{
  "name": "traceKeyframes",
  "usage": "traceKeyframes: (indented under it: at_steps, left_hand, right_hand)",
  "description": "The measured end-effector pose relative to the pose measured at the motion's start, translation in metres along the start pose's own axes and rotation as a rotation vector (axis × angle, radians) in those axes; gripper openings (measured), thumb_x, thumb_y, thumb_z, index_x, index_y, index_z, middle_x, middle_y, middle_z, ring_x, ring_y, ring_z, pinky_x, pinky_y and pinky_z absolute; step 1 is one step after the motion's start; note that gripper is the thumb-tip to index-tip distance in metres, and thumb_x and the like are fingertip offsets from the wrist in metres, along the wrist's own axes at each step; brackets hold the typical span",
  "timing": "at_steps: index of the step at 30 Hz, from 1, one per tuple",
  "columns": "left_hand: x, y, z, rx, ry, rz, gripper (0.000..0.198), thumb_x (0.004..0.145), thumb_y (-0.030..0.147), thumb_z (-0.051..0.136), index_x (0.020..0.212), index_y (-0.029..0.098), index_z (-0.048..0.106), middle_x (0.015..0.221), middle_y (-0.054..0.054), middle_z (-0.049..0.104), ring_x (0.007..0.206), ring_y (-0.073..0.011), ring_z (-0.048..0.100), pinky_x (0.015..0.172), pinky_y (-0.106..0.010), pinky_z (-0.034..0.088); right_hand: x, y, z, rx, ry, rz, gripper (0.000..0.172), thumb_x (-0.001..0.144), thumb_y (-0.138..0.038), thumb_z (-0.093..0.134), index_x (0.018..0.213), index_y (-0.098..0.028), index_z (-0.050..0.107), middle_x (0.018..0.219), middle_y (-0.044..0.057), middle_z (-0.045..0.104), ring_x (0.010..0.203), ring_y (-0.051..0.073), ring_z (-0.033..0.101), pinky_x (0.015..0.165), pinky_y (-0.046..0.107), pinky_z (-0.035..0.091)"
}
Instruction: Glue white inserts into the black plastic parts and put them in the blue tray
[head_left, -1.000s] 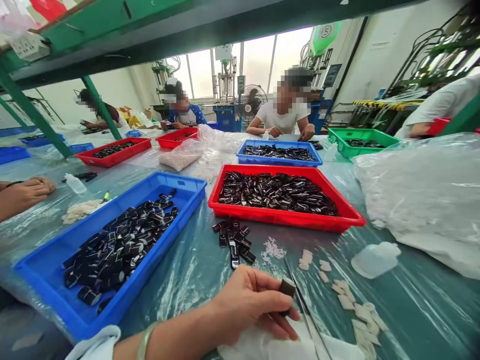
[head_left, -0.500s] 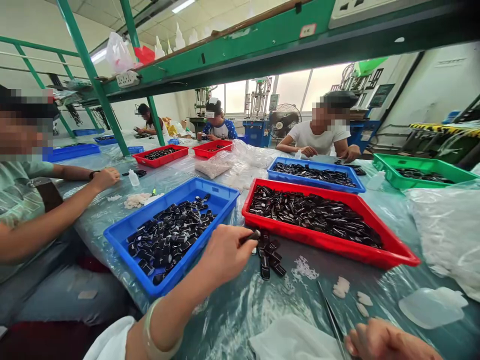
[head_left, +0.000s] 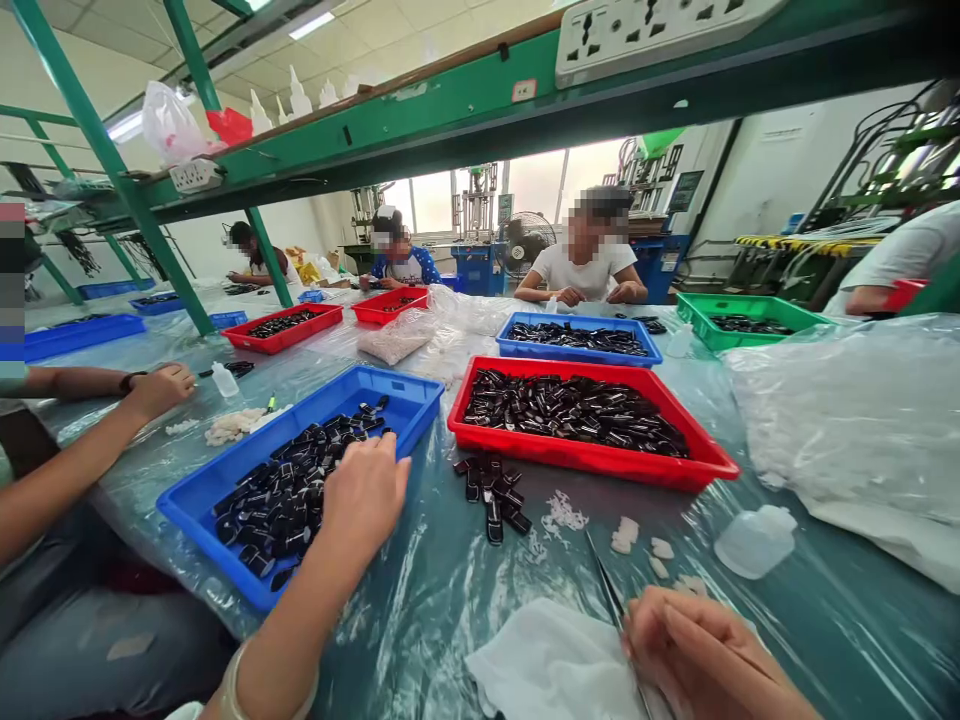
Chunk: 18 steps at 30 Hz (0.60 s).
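Note:
My left hand (head_left: 367, 495) reaches over the right rim of a blue tray (head_left: 196, 507) full of small black pieces (head_left: 289, 490). Its fingers dip into the tray, and the back of the hand hides their tips. My right hand (head_left: 701, 650) is closed on a pair of thin metal tweezers (head_left: 606, 588) at the bottom right, beside a white cloth (head_left: 547, 665). A small pile of black pieces (head_left: 491, 492) lies on the plastic-covered table between the hands. Small white bits (head_left: 637, 542) lie just past the tweezers.
A red tray (head_left: 592, 458) of black pieces stands behind the pile, with a blue tray (head_left: 577, 350) beyond it. A clear squeeze bottle (head_left: 754, 540) and a big plastic bag (head_left: 847, 420) lie to the right. A co-worker's arm (head_left: 82, 450) rests at the left. Other people sit across the table.
My left hand carried a black piece from in front of me over to the blue tray. My right hand came into view holding the tweezers. The camera tilted upward.

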<state>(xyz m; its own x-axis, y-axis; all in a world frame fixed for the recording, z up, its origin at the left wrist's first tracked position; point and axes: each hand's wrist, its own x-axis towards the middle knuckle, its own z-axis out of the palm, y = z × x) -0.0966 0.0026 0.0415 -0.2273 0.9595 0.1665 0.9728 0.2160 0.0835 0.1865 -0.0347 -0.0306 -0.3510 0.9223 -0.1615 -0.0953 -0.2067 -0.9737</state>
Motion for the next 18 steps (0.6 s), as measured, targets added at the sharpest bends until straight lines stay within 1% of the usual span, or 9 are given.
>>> traceKeyframes:
  at_steps: [2,4,6,8,10,13,15,18]
  left_hand:
    - [-0.004,0.020,0.008,-0.034,-0.042,0.188,0.030,0.088,0.020,0.034,0.105,0.015,0.058,0.107,-0.012,0.060,0.106,-0.0247,0.052,0.085,-0.034,0.044]
    - [-0.007,0.040,0.018,-0.072,-0.117,0.376,0.031,0.086,0.013,0.033,0.101,0.020,0.060,0.104,-0.007,0.060,0.103,-0.0191,0.053,0.084,-0.027,0.044]
    - [-0.007,0.056,0.027,-0.099,-0.202,0.549,0.032,0.082,0.009,0.037,0.095,0.023,0.063,0.099,-0.004,0.060,0.097,-0.0167,0.054,0.080,-0.024,0.045]
    - [-0.005,0.067,0.034,-0.113,-0.259,0.651,0.029,0.078,0.007,0.041,0.088,0.022,0.064,0.097,-0.005,0.059,0.093,-0.0180,0.054,0.076,-0.025,0.046]
    - [-0.001,0.073,0.040,-0.124,-0.294,0.691,0.025,0.074,0.007,0.044,0.083,0.020,0.064,0.097,-0.008,0.056,0.092,-0.0211,0.054,0.074,-0.029,0.047]
    - [0.004,0.075,0.047,-0.166,-0.323,0.686,0.024,0.073,0.007,0.044,0.080,0.018,0.064,0.097,-0.011,0.055,0.093,-0.0245,0.053,0.075,-0.034,0.047]
    - [0.007,0.075,0.049,-0.226,-0.328,0.654,0.027,0.075,0.007,0.041,0.082,0.017,0.065,0.097,-0.011,0.055,0.095,-0.0254,0.053,0.079,-0.036,0.046]
    - [0.008,0.073,0.049,-0.365,-0.325,0.570,0.028,0.079,0.010,0.039,0.088,0.016,0.064,0.099,-0.012,0.056,0.100,-0.0266,0.052,0.085,-0.040,0.042]
  right_hand:
    - [-0.001,-0.001,0.002,-0.010,-0.009,-0.017,0.048,0.073,-0.061,0.055,0.056,-0.016,0.057,0.046,-0.003,0.038,0.050,0.011,0.029,0.051,0.026,0.019]
    - [-0.002,-0.002,0.003,-0.022,-0.015,-0.022,0.048,0.074,-0.060,0.055,0.057,-0.015,0.058,0.047,-0.003,0.040,0.049,0.010,0.030,0.051,0.026,0.018]
    - [-0.002,-0.003,0.003,-0.028,-0.026,-0.010,0.048,0.073,-0.060,0.055,0.059,-0.015,0.058,0.047,-0.003,0.042,0.048,0.009,0.029,0.050,0.026,0.017]
    - [-0.002,-0.005,0.004,-0.031,-0.037,-0.001,0.049,0.072,-0.061,0.056,0.060,-0.014,0.059,0.047,-0.003,0.042,0.047,0.009,0.029,0.049,0.026,0.016]
    - [-0.002,-0.006,0.004,-0.041,-0.042,0.002,0.049,0.072,-0.062,0.056,0.060,-0.014,0.058,0.047,-0.003,0.042,0.047,0.009,0.029,0.049,0.026,0.015]
    - [-0.001,-0.005,0.003,-0.055,-0.041,0.010,0.048,0.072,-0.061,0.056,0.060,-0.014,0.057,0.047,-0.003,0.042,0.047,0.009,0.030,0.049,0.025,0.015]
    - [0.001,-0.003,0.001,-0.060,-0.052,0.022,0.049,0.071,-0.062,0.055,0.060,-0.015,0.057,0.047,-0.003,0.043,0.046,0.009,0.030,0.049,0.025,0.016]
    - [0.002,-0.002,-0.001,-0.062,-0.070,0.037,0.049,0.071,-0.063,0.055,0.060,-0.015,0.056,0.047,-0.003,0.043,0.045,0.009,0.030,0.048,0.024,0.017]
